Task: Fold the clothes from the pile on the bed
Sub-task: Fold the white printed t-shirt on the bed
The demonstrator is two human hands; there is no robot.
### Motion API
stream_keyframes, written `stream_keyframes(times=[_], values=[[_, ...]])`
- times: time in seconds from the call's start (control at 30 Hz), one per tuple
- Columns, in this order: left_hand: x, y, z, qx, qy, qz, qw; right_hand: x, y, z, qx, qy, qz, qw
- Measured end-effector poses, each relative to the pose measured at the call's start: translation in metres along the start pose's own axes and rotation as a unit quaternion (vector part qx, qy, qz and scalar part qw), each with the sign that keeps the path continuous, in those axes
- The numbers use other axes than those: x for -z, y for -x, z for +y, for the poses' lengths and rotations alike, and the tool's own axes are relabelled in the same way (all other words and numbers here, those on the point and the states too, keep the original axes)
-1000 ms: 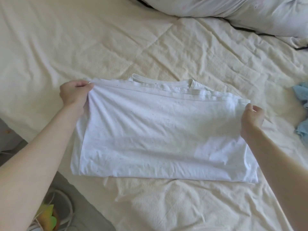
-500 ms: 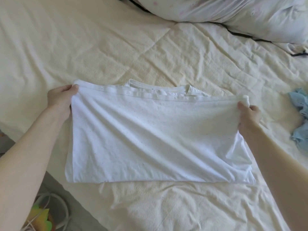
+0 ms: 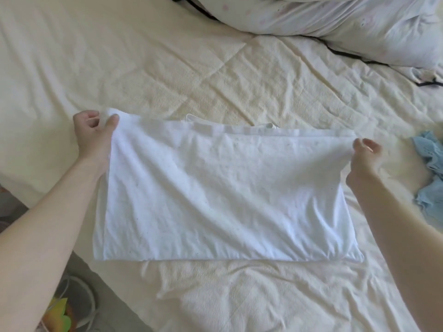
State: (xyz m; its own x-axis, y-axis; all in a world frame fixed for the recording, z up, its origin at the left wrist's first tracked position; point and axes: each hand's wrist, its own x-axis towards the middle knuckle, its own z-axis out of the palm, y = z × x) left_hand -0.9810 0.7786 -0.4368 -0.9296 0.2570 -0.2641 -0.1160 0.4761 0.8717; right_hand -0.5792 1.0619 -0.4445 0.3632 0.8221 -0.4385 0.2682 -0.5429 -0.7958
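Head view: white shirt (image 3: 225, 195) lies folded in half on the cream bedspread (image 3: 215, 68), far hem lifted. Left hand (image 3: 93, 133) pinches the far-left corner; right hand (image 3: 364, 154) pinches the far-right corner. Judgement — keep both corners level and taut, lay the hem square over the neckline, then smooth out wrinkles.

Pillow (image 3: 347, 17) at bed's (image 3: 119, 56) far right edge. Green-yellow object (image 3: 58, 315), perhaps toy, on floor (image 3: 79, 279) off near-left corner.
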Motion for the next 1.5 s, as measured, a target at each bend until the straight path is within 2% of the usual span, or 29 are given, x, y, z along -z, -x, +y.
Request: stream_keyframes(times=[0.07, 0.13, 0.2, 0.27, 0.33, 0.37, 0.53, 0.6, 0.67, 0.77, 0.83, 0.97, 1.03, 1.1, 1.2, 1.3, 1.33, 1.4, 1.5], values=[[0.0, 0.009, -0.012, -0.044, -0.128, -0.017, 0.991, -0.001, 0.014, 0.013, 0.079, 0.148, 0.013, 0.986], [0.008, 0.026, -0.023, -0.094, -0.225, -0.006, 0.97, 0.006, 0.036, 0.028, 0.159, 0.254, 0.012, 0.954], [0.021, 0.051, -0.034, -0.113, -0.235, -0.005, 0.965, 0.016, 0.062, 0.05, 0.257, 0.322, -0.021, 0.911], [0.036, 0.079, -0.05, -0.094, -0.238, -0.005, 0.967, 0.03, 0.09, 0.077, 0.337, 0.391, -0.071, 0.854], [0.053, 0.104, -0.069, -0.058, -0.26, 0.011, 0.964, 0.049, 0.112, 0.104, 0.36, 0.443, -0.103, 0.815], [0.061, 0.116, -0.079, -0.038, -0.271, 0.015, 0.962, 0.06, 0.12, 0.116, 0.348, 0.458, -0.103, 0.812], [0.086, 0.164, -0.11, 0.064, -0.283, 0.012, 0.957, 0.121, 0.123, 0.157, 0.17, 0.515, -0.059, 0.838], [0.089, 0.174, -0.113, 0.101, -0.262, 0.013, 0.96, 0.135, 0.121, 0.162, 0.121, 0.491, -0.065, 0.861], [0.088, 0.179, -0.114, 0.161, -0.213, 0.014, 0.964, 0.136, 0.117, 0.16, 0.091, 0.425, -0.036, 0.9], [0.087, 0.18, -0.115, 0.241, -0.101, 0.009, 0.965, 0.131, 0.105, 0.147, -0.046, 0.212, 0.02, 0.976], [0.089, 0.179, -0.111, 0.25, -0.041, 0.015, 0.967, 0.134, 0.099, 0.141, -0.107, 0.144, 0.032, 0.983], [0.098, 0.174, -0.106, 0.255, 0.008, 0.031, 0.966, 0.135, 0.098, 0.134, -0.093, 0.193, 0.064, 0.975], [0.103, 0.175, -0.106, 0.291, 0.07, 0.023, 0.954, 0.13, 0.108, 0.129, -0.033, 0.311, 0.079, 0.947], [0.105, 0.179, -0.107, 0.346, 0.157, 0.004, 0.925, 0.122, 0.127, 0.127, 0.114, 0.409, 0.06, 0.904], [0.103, 0.185, -0.109, 0.415, 0.263, 0.014, 0.871, 0.1, 0.174, 0.129, 0.326, 0.48, -0.075, 0.811], [0.099, 0.194, -0.111, 0.446, 0.283, 0.017, 0.849, 0.069, 0.227, 0.145, 0.458, 0.515, -0.238, 0.685], [0.098, 0.195, -0.111, 0.448, 0.287, 0.021, 0.846, 0.057, 0.241, 0.152, 0.482, 0.516, -0.278, 0.651], [0.093, 0.195, -0.107, 0.446, 0.289, 0.046, 0.846, 0.038, 0.256, 0.161, 0.478, 0.535, -0.341, 0.607], [0.085, 0.2, -0.094, 0.384, 0.254, 0.091, 0.883, 0.023, 0.256, 0.174, 0.402, 0.572, -0.402, 0.592]])
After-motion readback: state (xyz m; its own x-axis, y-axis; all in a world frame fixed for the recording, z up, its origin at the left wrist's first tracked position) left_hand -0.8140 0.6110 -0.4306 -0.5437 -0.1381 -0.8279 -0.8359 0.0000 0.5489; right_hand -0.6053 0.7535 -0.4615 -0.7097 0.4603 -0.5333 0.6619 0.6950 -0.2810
